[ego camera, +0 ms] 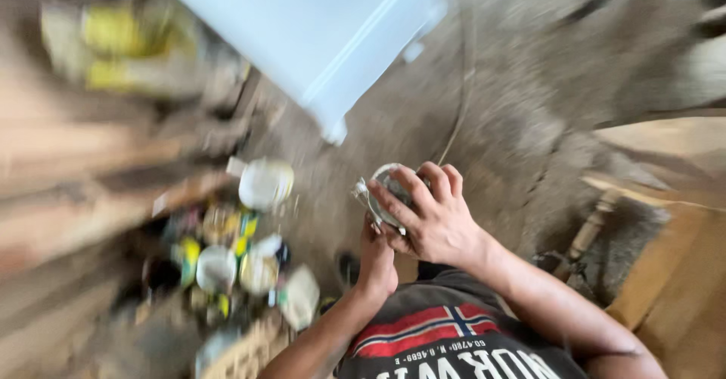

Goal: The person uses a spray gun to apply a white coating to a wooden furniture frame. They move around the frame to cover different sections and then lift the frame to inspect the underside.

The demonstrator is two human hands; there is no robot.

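Both hands hold a small round metal tin (387, 181) in front of my chest, above a grey concrete floor. My right hand (432, 216) lies over the tin with its fingers curled round the rim. My left hand (376, 262) is under it, gripping from below, partly hidden by the right hand. A bit of crumpled foil or a torn lid sticks out at the tin's left side. The whole view is motion-blurred, so small details are unclear.
A white box-like panel (318, 31) fills the top centre. Several paint tins and lids (227, 262), one with a white lid (265, 184), crowd the floor at left beside wooden planks (76, 175). A thin cable (461, 99) runs across the floor. Wooden boards (673, 273) stand at right.
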